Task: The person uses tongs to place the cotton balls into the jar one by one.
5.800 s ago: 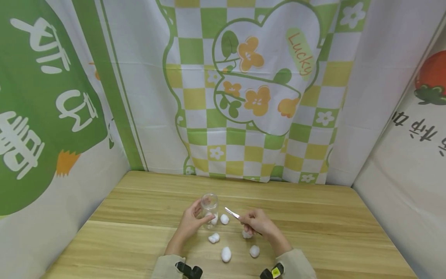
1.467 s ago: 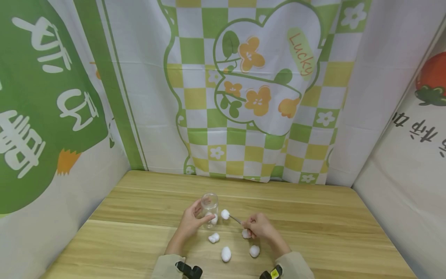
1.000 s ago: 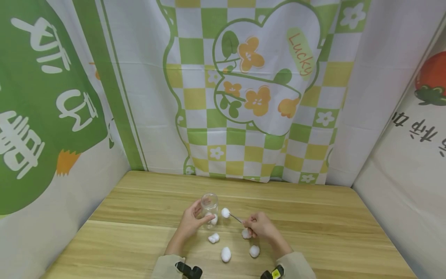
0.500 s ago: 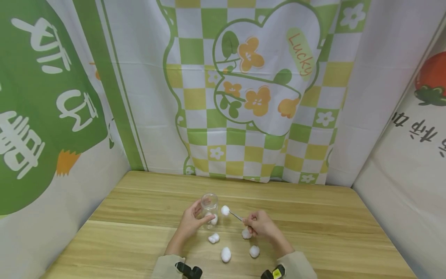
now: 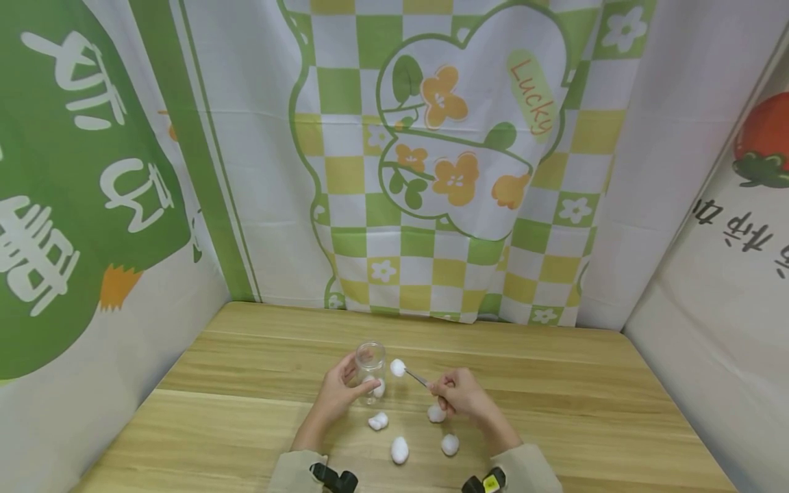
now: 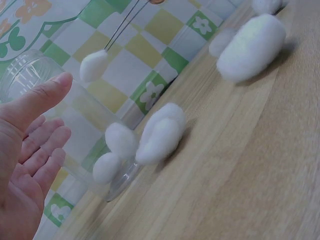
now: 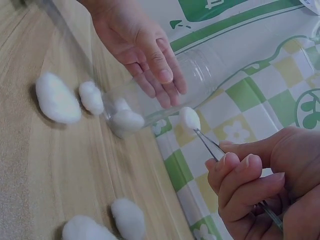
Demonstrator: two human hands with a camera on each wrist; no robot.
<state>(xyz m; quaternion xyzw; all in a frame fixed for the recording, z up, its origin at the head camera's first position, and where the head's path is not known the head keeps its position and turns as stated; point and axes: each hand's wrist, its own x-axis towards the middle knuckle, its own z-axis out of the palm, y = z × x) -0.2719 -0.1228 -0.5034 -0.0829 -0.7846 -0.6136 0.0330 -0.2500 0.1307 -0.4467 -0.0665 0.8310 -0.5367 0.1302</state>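
Note:
Upright on the table, a clear jar holds white cotton balls at its bottom. My left hand grips the jar from its left side, thumb in front and fingers behind. In my right hand are metal tweezers, pinched between thumb and fingers. Their tips hold a cotton ball in the air, just right of the jar and below its rim; the right wrist view shows this ball beside the jar wall.
On the wooden table, loose cotton balls lie nearer the body: a lumpy one, an oval one, one at the right and one below the right hand. A patterned curtain hangs behind.
The tweezers have taken hold of a cotton ball that lay beside the jar and raised it off the table. It has risen slightly further in the last second. My left hand has stayed still.

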